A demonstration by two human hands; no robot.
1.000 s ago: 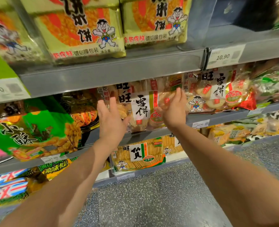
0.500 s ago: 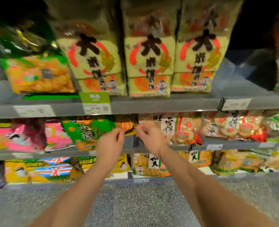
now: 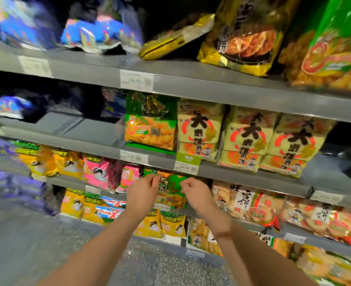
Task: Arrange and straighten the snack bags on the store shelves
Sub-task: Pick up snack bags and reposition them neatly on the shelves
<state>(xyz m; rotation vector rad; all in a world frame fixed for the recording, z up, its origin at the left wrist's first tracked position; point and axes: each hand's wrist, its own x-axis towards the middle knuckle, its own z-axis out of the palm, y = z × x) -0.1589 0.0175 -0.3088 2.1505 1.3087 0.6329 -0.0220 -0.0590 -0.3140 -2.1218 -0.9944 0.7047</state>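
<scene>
I get fairly bright, even store light on the shelf fronts, apparently from above, as the bag tops under each shelf edge (image 3: 232,93) sit in shadow and the recesses behind fall to black. Motion blur smears the whole left side. The purple bags (image 3: 11,188) and blue bags (image 3: 100,36) are streaks, and the price tags (image 3: 136,80) are unreadable. The centre is sharper, and I can make out bold print on the yellow cracker bags (image 3: 246,139). The left hand (image 3: 142,195) and right hand (image 3: 197,196) have soft outlines, and the green bag (image 3: 170,186) between them looks muddy. Glare glints on the foil bag (image 3: 242,38) up top. Wide-angle bend tilts the shelves and stretches the corners.
</scene>
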